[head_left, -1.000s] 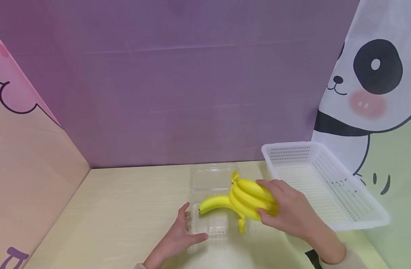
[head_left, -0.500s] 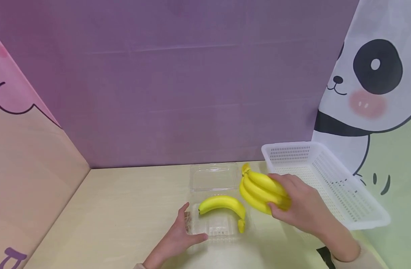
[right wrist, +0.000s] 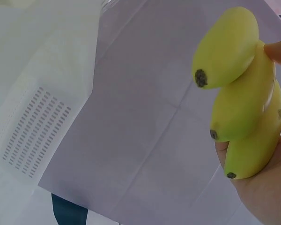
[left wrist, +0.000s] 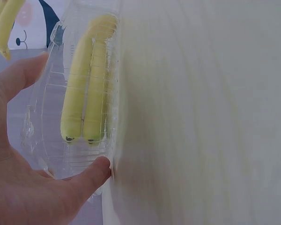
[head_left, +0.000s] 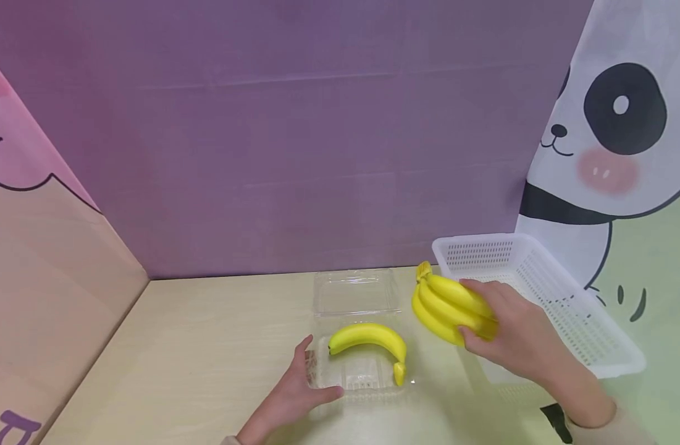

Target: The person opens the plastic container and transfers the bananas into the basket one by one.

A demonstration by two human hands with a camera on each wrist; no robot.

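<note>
My right hand (head_left: pixel 520 330) grips a bunch of yellow bananas (head_left: pixel 448 303), stem pointing up and left, held above the table beside the white basket. Three dark-tipped bananas (right wrist: pixel 243 93) of that bunch show in the right wrist view. One loose banana (head_left: pixel 373 335) lies curved in the base of a clear plastic clamshell box (head_left: pixel 331 377), whose lid (head_left: pixel 355 293) is folded back. Spread thumb and fingers of my left hand (head_left: pixel 292 389) touch the box's left end. Through the box wall, the left wrist view shows two banana shapes (left wrist: pixel 77 89); one may be a reflection.
A white perforated basket (head_left: pixel 606 337) stands at the right, against the panda-printed wall (head_left: pixel 601 179). Purple sheeting (head_left: pixel 317 154) closes off the back of the pale wooden table (head_left: pixel 217 346). A small black patch (head_left: pixel 556 420) shows below my right wrist.
The bunch in my right hand has moved right and slightly away, from over the box to beside the basket. The loose banana is now fully uncovered. My left hand stays put.
</note>
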